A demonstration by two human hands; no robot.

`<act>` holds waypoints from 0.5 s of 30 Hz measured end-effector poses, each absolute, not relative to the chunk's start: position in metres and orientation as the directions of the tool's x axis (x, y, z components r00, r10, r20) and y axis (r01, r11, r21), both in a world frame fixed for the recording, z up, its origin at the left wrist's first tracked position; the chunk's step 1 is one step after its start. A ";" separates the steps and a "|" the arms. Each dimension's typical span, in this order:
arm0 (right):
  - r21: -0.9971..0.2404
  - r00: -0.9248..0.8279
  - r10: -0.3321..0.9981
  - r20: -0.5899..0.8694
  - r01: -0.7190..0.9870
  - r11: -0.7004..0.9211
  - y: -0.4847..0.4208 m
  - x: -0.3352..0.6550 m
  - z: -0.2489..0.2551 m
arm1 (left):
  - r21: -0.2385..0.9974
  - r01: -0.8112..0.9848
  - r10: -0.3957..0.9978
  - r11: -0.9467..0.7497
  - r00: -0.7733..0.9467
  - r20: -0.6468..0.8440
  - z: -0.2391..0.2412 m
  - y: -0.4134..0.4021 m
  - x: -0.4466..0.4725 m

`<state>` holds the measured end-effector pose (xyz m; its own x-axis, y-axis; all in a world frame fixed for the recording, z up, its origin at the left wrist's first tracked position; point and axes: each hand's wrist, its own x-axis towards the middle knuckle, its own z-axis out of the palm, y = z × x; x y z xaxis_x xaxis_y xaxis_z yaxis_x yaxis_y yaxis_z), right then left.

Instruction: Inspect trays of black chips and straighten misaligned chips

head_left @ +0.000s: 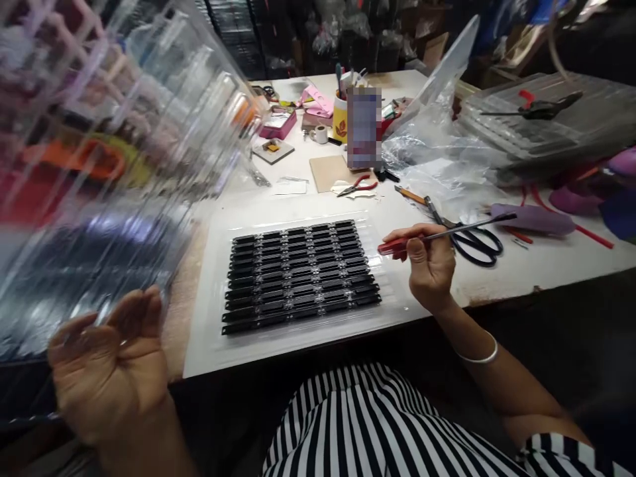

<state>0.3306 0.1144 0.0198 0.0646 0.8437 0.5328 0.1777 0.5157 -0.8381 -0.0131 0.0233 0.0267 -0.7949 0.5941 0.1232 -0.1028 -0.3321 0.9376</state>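
My left hand is at the lower left, fingers curled on the bottom edge of a large clear plastic tray that it lifts and tilts, blurred by motion. My right hand rests at the table's near edge, closed on a thin tool with a red handle and a long dark shaft pointing right. Between the hands a clear tray lies flat on the white table, holding several rows of black strip parts.
Black scissors, red-handled pliers, a pencil, a brown card, a yellow cup of pens and crumpled plastic bags lie beyond. A stack of clear trays stands at the right. My striped shirt fills the bottom.
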 end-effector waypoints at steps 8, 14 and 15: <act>-0.836 0.385 0.748 0.541 0.340 0.430 0.134 0.335 -0.011 | 0.850 -0.133 0.581 -0.509 -0.782 0.225 0.013 0.033 -0.017; -0.840 0.346 0.785 0.513 0.392 0.376 0.133 0.333 -0.010 | 0.848 -0.180 0.610 -0.499 -0.768 0.195 -0.003 0.044 -0.019; -0.840 0.346 0.787 0.511 0.396 0.371 0.132 0.332 -0.010 | 0.849 -0.179 0.610 -0.497 -0.768 0.195 -0.004 0.045 -0.018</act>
<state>0.3318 0.1325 -0.0096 0.3455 0.7871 0.5109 0.3964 0.3711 -0.8397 -0.0178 0.0448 -0.0037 -0.7676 0.6105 0.1952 -0.1790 -0.4967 0.8492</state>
